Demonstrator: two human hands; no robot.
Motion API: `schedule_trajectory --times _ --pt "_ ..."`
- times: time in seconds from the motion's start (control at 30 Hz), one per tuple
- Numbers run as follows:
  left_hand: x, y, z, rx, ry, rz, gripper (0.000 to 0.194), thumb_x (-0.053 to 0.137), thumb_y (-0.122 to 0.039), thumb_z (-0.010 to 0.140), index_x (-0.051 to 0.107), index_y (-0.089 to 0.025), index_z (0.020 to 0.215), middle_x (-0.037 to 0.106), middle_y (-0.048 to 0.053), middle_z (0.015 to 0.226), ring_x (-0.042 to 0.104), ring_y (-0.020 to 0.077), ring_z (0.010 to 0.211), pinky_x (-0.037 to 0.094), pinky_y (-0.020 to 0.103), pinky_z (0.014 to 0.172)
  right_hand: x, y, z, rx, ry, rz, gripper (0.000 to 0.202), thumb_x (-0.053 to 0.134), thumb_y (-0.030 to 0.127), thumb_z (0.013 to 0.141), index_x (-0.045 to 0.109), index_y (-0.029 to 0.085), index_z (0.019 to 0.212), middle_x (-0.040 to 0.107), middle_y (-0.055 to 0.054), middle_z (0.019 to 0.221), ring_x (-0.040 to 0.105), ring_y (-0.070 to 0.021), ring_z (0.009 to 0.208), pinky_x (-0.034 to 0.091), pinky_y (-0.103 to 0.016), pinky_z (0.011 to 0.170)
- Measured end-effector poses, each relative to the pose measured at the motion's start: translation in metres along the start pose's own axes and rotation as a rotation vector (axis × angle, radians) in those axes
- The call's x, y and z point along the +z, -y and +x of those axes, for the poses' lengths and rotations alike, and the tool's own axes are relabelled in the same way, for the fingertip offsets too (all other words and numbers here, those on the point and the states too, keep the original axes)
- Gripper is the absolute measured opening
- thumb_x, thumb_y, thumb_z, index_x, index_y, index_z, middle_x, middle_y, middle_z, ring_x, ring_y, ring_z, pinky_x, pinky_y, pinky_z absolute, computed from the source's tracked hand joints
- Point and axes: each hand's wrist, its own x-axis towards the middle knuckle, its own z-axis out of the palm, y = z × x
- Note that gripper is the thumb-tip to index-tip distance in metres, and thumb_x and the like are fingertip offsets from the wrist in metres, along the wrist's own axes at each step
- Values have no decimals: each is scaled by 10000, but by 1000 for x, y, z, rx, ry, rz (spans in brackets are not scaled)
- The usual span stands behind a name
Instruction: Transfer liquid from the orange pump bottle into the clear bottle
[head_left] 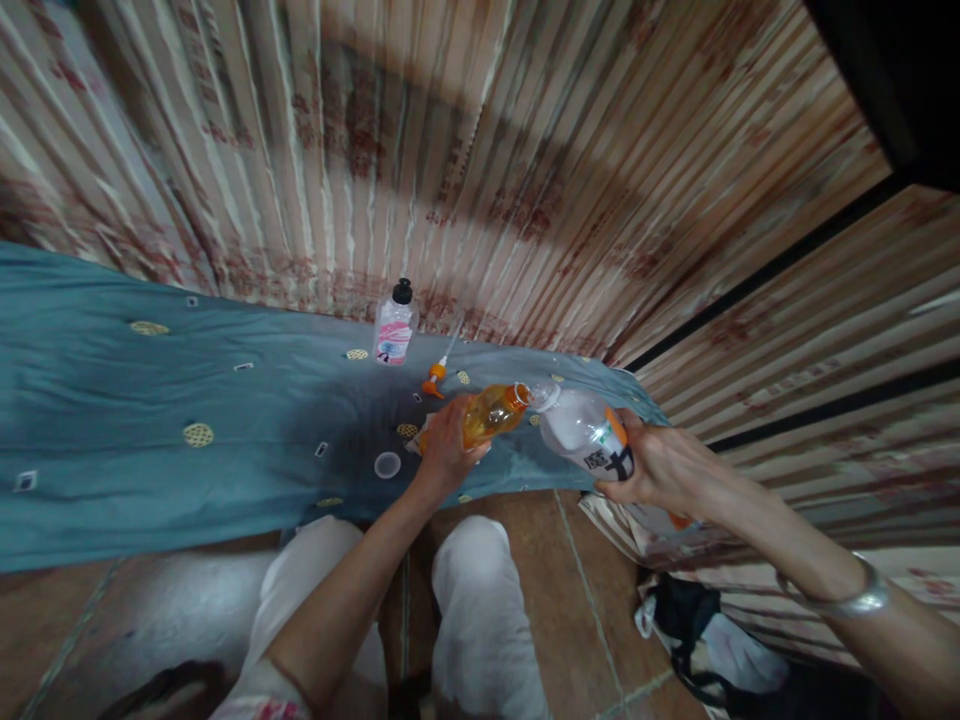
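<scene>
My left hand point(448, 448) is wrapped round an amber see-through bottle point(489, 415) whose open neck leans up to the right. Closed round a larger clear plastic bottle point(574, 425) with an orange, white and black label, my right hand point(652, 462) tips it to the left. The two bottle mouths meet or nearly meet; I cannot tell whether they touch. Behind my left hand lies an orange pump top point(435, 378) with a clear tube. A white round cap point(387, 465) rests on the cloth to the left of that hand.
A clear bottle with a pink label and black cap point(395, 325) stands near the back edge of the blue-green cloth point(262, 390). Pleated patterned curtains point(420, 150) hang behind. Dark and white items point(720, 630) lie low on the right, on the tiled floor point(570, 600).
</scene>
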Motion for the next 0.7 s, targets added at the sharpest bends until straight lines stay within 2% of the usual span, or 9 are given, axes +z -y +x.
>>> schedule_trajectory --times 0.17,0.27,0.5,0.7 --pt "-1 -1 0 -14 0 14 670 754 -202 656 420 -213 1237 606 101 1186 602 290 1113 496 475 953 -2 1 -1 -1 32 20 451 546 478 734 484 131 1015 615 -36 627 607 -210 522 314 -275 491" --pt "-2 -2 0 -18 9 17 688 757 -194 651 413 -205 1246 602 107 1193 603 289 1108 495 474 954 -1 1 -1 -14 3 34 430 537 480 735 482 141 994 613 -36 629 606 -203 528 318 -269 491" --pt "-6 -6 2 -33 32 0 692 769 -203 645 417 -198 1240 604 110 1186 601 291 1103 489 484 958 5 -3 1 5 -3 1 499 540 482 718 499 113 1052 611 -42 610 603 -215 518 298 -271 487" --pt "-6 -5 0 -27 29 0 704 782 -269 657 414 -212 1255 589 114 1220 587 301 1137 480 493 968 2 -1 1 7 16 2 480 536 476 724 499 116 1039 628 -58 627 620 -230 543 309 -280 502"
